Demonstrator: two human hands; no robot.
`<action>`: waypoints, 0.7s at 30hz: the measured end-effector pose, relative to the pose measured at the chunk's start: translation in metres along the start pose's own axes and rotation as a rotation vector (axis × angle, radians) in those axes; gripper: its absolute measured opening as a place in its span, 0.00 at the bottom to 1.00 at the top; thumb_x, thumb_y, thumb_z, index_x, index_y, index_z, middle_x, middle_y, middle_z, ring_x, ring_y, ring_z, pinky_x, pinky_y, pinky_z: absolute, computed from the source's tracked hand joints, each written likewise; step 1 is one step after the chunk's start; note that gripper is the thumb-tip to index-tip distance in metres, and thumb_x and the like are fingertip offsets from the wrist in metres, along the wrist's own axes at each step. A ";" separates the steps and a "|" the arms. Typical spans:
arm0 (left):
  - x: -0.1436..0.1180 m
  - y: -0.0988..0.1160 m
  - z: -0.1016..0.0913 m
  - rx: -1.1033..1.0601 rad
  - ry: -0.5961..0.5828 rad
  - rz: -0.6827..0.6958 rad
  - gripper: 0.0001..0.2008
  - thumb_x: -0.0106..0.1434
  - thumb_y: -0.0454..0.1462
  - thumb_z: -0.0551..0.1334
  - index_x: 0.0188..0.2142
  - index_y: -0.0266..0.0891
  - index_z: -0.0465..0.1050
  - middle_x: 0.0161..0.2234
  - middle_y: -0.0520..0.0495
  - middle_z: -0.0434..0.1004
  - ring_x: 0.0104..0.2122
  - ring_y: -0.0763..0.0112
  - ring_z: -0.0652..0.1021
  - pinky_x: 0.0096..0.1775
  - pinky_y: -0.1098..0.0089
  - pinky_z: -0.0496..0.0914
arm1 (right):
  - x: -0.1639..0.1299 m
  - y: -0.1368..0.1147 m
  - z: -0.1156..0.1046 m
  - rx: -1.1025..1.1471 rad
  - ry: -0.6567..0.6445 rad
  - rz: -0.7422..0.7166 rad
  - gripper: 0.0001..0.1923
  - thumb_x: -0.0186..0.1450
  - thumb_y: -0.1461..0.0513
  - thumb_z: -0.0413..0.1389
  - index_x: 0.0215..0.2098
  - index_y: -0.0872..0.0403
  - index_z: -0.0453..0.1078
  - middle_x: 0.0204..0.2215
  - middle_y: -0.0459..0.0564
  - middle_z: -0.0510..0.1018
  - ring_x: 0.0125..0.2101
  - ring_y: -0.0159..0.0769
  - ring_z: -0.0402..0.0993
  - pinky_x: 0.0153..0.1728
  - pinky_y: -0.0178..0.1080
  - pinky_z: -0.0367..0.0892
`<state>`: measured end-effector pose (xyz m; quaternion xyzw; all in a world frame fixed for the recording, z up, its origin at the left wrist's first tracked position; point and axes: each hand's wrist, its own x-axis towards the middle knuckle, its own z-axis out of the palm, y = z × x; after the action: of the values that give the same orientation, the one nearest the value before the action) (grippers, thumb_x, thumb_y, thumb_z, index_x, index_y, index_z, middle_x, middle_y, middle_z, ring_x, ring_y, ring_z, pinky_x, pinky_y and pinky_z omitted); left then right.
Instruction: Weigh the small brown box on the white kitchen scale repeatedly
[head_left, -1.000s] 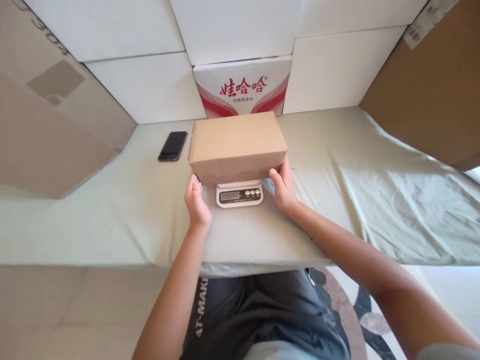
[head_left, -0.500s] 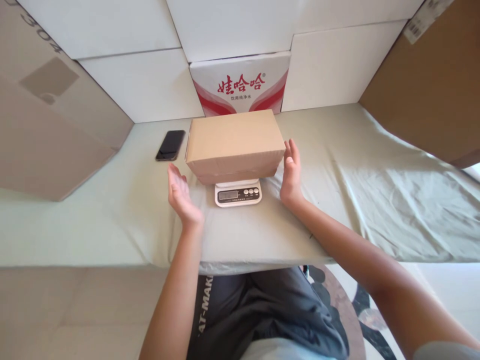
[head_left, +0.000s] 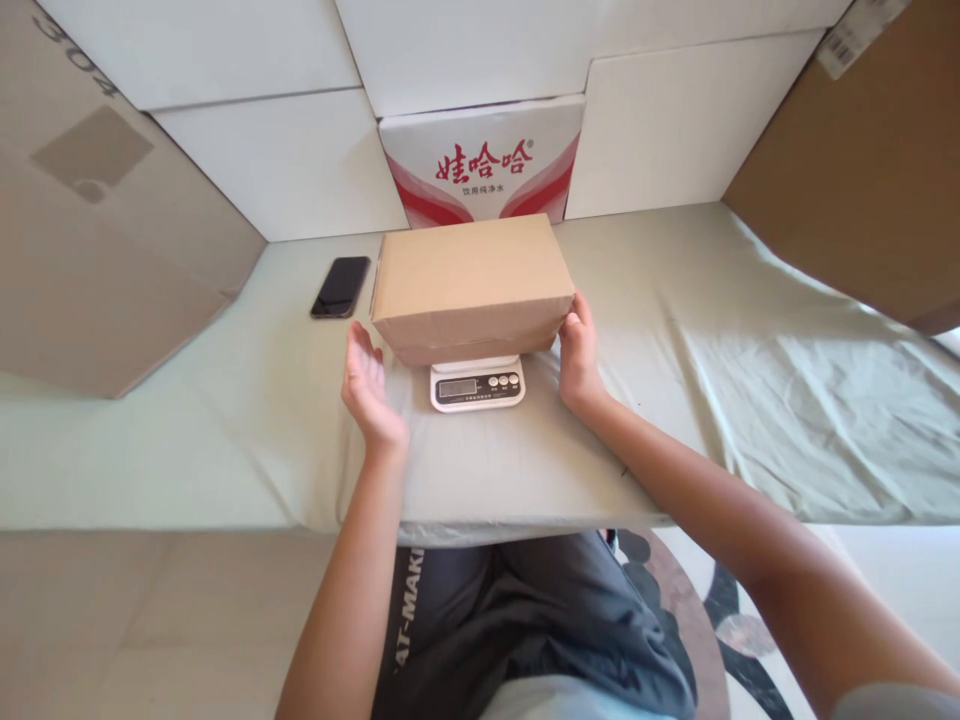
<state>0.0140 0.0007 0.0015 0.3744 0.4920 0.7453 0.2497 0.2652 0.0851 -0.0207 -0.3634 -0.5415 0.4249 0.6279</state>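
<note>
On the sheeted table [head_left: 225, 440], the box [head_left: 471, 280] overhangs the scale [head_left: 477, 385]; left hand [head_left: 365, 385] open, fingers together, just clear; right hand [head_left: 579, 350] touches its edge, fingers together.

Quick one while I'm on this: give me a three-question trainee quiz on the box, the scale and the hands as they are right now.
1. True or false: the cardboard box rests on the kitchen scale.
2. Which hand touches the box? A) left hand B) right hand C) neither
3. Fill in: the black smartphone lies on the green cloth to the box's ____ side.

Key
1. True; the scale's display and buttons show below the box's front edge.
2. B; the right hand's fingers meet the box's lower right corner, while the left hand is open, palm toward the box, just apart from it.
3. Left.
</note>
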 end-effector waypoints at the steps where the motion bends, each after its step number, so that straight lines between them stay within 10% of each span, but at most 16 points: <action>1: 0.000 -0.001 -0.001 0.006 -0.006 0.006 0.35 0.73 0.59 0.49 0.70 0.46 0.67 0.77 0.44 0.59 0.78 0.56 0.57 0.75 0.54 0.54 | 0.000 0.001 0.000 -0.009 0.000 -0.005 0.38 0.69 0.37 0.51 0.72 0.40 0.58 0.76 0.48 0.63 0.77 0.48 0.56 0.78 0.60 0.54; 21: -0.004 0.007 0.007 -0.001 -0.126 -0.051 0.46 0.63 0.68 0.57 0.67 0.40 0.73 0.74 0.33 0.65 0.75 0.47 0.63 0.73 0.52 0.59 | -0.007 -0.020 0.008 -0.008 -0.080 -0.104 0.37 0.70 0.37 0.48 0.71 0.41 0.62 0.75 0.45 0.67 0.78 0.50 0.56 0.79 0.61 0.53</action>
<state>0.0219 -0.0013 0.0080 0.4079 0.4843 0.7137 0.2994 0.2599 0.0710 -0.0040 -0.3202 -0.5860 0.4035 0.6256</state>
